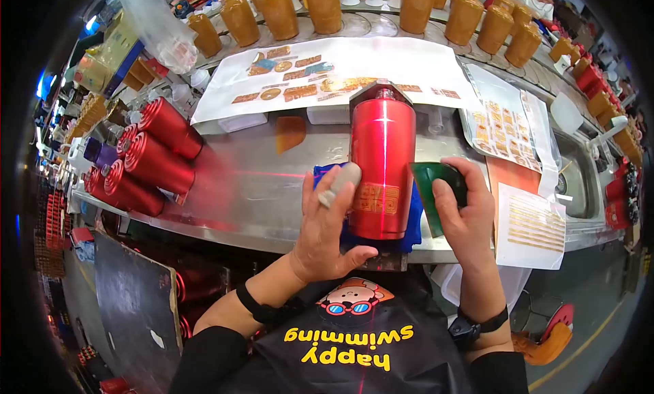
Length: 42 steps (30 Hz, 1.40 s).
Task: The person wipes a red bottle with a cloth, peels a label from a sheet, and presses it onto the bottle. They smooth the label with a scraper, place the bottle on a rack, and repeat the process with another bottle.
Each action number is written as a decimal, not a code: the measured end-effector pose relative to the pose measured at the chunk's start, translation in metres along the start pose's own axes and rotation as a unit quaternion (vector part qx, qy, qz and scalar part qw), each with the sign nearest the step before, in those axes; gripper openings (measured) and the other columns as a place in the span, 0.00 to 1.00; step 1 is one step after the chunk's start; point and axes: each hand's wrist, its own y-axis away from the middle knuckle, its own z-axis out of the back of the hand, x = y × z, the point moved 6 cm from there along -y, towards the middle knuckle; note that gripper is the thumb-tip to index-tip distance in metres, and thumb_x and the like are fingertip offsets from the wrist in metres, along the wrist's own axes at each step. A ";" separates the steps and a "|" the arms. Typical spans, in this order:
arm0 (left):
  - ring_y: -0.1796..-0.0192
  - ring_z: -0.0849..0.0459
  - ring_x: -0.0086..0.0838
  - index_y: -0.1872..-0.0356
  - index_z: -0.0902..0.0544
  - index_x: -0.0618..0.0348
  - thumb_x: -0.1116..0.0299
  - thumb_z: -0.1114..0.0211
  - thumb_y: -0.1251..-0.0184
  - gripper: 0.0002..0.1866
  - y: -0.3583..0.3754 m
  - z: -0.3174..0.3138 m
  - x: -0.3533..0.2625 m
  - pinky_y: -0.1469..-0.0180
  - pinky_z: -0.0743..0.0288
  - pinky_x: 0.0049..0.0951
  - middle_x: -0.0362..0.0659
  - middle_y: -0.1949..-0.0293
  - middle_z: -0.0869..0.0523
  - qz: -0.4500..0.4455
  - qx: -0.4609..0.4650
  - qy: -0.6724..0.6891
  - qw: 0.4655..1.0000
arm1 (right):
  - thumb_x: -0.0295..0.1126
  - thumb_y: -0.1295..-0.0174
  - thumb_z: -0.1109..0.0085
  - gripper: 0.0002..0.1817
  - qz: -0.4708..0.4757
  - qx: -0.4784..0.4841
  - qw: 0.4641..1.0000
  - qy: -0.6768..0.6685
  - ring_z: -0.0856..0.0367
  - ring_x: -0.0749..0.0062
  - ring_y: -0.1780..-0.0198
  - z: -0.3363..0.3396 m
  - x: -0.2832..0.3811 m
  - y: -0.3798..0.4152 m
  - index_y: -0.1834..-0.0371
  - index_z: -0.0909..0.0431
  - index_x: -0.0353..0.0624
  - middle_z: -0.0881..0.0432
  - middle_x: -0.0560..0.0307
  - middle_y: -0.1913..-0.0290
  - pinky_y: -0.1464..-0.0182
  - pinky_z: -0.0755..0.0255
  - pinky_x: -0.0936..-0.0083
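A red metal bottle (381, 148) lies lengthwise on a blue cloth (411, 223) at the steel bench's front edge, with a gold decal (377, 198) on its near side. My left hand (325, 230) rests against the bottle's left side, its taped fingertip beside the decal. To the right of the bottle, my right hand (464, 213) grips a dark green scraper (430, 189), whose edge is close to the bottle's side. A thin red laser line runs along the bottle.
Stacked red bottles (146, 159) lie at the left. A white sheet of decals (320, 70) sits behind, with more decal sheets (507, 125) at the right. Amber bottles (327, 5) line the back. A sink (579, 183) is at the far right.
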 end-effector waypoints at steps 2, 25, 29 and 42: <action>0.26 0.41 0.57 0.27 0.44 0.67 0.44 0.33 0.39 0.49 0.005 0.000 -0.008 0.25 0.66 0.62 0.62 0.29 0.37 -0.060 -0.004 -0.063 0.996 | 0.27 0.36 0.39 0.14 -0.007 0.056 0.996 -0.068 0.20 0.80 0.62 -0.009 0.001 0.004 0.48 0.25 0.37 0.17 0.57 0.64 0.58 0.25 0.80; 0.29 0.37 0.57 0.44 0.23 0.61 0.65 0.38 0.33 0.19 -0.047 0.012 0.011 0.28 0.48 0.49 0.63 0.30 0.33 0.058 -0.025 0.128 0.990 | 0.26 0.36 0.38 0.13 -0.113 0.131 0.965 -0.199 0.21 0.84 0.59 -0.005 -0.013 0.009 0.49 0.22 0.37 0.17 0.62 0.60 0.55 0.25 0.83; 0.29 0.38 0.57 0.49 0.20 0.59 0.70 0.38 0.35 0.14 -0.056 0.013 0.010 0.28 0.46 0.48 0.63 0.30 0.33 0.065 -0.028 0.146 0.987 | 0.26 0.36 0.38 0.13 -0.090 0.129 0.969 -0.192 0.21 0.84 0.59 -0.007 -0.008 0.006 0.49 0.23 0.38 0.17 0.62 0.60 0.56 0.26 0.84; 0.29 0.39 0.59 0.57 0.17 0.58 0.74 0.39 0.42 0.12 -0.065 0.012 0.011 0.27 0.48 0.49 0.61 0.31 0.32 0.036 -0.023 0.153 0.987 | 0.27 0.37 0.38 0.14 -0.110 0.128 0.971 -0.170 0.22 0.84 0.58 -0.002 -0.016 -0.002 0.49 0.22 0.38 0.17 0.62 0.59 0.53 0.26 0.83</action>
